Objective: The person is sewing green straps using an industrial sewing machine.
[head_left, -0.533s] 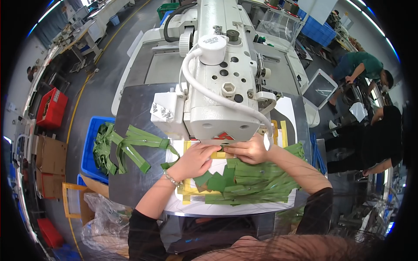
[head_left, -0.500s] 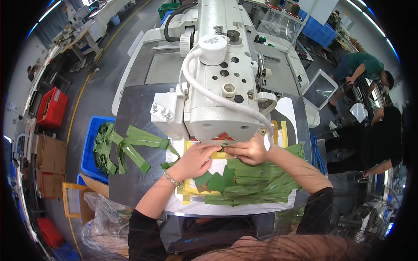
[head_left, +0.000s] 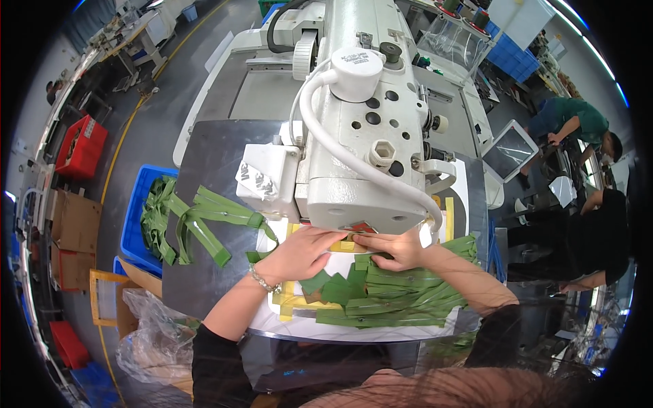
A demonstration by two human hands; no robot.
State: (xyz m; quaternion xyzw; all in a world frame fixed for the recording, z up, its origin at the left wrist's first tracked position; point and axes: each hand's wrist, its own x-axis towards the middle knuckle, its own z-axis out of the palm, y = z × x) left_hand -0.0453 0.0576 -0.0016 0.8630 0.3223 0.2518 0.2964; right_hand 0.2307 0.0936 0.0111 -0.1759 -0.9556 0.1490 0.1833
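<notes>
Green webbing strap — a narrow piece lying flat on the tabletop — sits right under the front edge of the white sewing machine, pinned between the two hands. Its long axis runs left to right, across the fingertips rather than away from them, and its far edge disappears beneath the machine head, just beyond where the fingers end.

Left hand lies flat with its fingers stretched out and pressed down on the piece, pointing to the right. Right hand comes in from the other side, its fingers pointing left; they seem to pinch the strap's end, though the machine's shadow makes the exact grip hard to read. The fingertips of the two hands almost meet, so neither is clearly nearer — both are on it.

Toward the wrists from the fingers, a stack of green straps lies spread on the tabletop, long axes also left to right, the right forearm resting over it. Well off beyond the left wrist, loose straps trail from a blue bin onto the tabletop's edge. Yellow tape marks the surface below the left hand.
</notes>
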